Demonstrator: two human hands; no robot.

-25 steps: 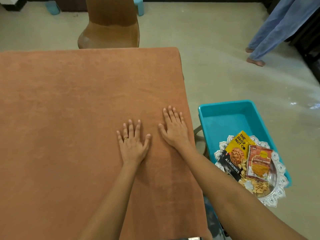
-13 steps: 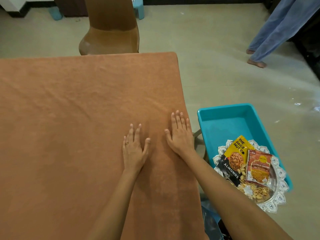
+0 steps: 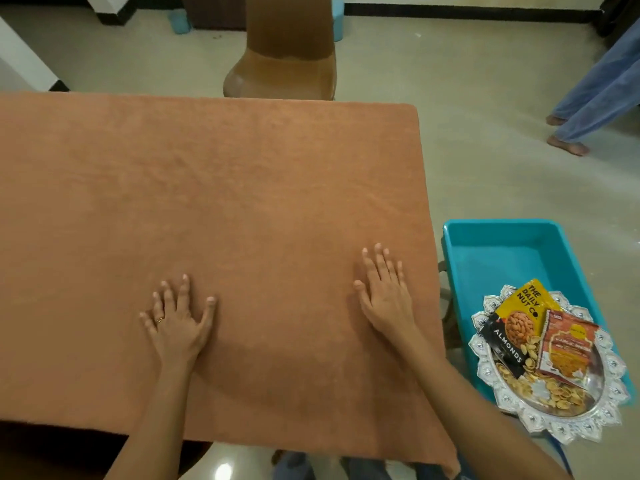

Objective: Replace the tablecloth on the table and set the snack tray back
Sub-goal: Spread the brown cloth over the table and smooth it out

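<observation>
Both your palms are flat on the orange tablecloth (image 3: 214,188), which covers the surface across the left and centre of the frame. Your left hand (image 3: 178,327) presses down with fingers spread, holding nothing; your right hand (image 3: 386,296) lies flat near the cloth's right edge, fingers straight and close together, also holding nothing. The silver snack tray (image 3: 595,415), with snack packets and loose nuts, sits at lower right on the teal bin (image 3: 502,247).

Bare forearms; left hand (image 3: 176,327) wears what looks like a gold ring (image 3: 159,319).
</observation>
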